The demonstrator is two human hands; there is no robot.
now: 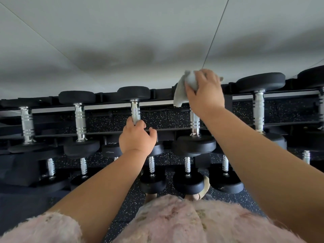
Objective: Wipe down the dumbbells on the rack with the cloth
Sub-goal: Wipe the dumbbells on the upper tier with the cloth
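While the grey cloth (180, 92) is bunched and clutched in the right hand (204, 92) at the far end of a top-tier dumbbell (196, 143), the chrome handle (135, 111) of the neighbouring dumbbell (133, 92) on its left is gripped by the left hand (136, 137), fingers curled round the bar's near end. The far head under the cloth is hidden by hand and fabric, so contact is probably being made but cannot be confirmed. A loose corner of the cloth is seen hanging over the rack rail (105, 108).

Only this one head is judged to be under treatment. No wet sheen or streak can be made out on any weight, so what has been wiped cannot be told. The other top-tier dumbbells on either side and the lower row (188, 183) above the speckled floor (122, 207) are untouched by either hand, and most of the task is judged to lie ahead.
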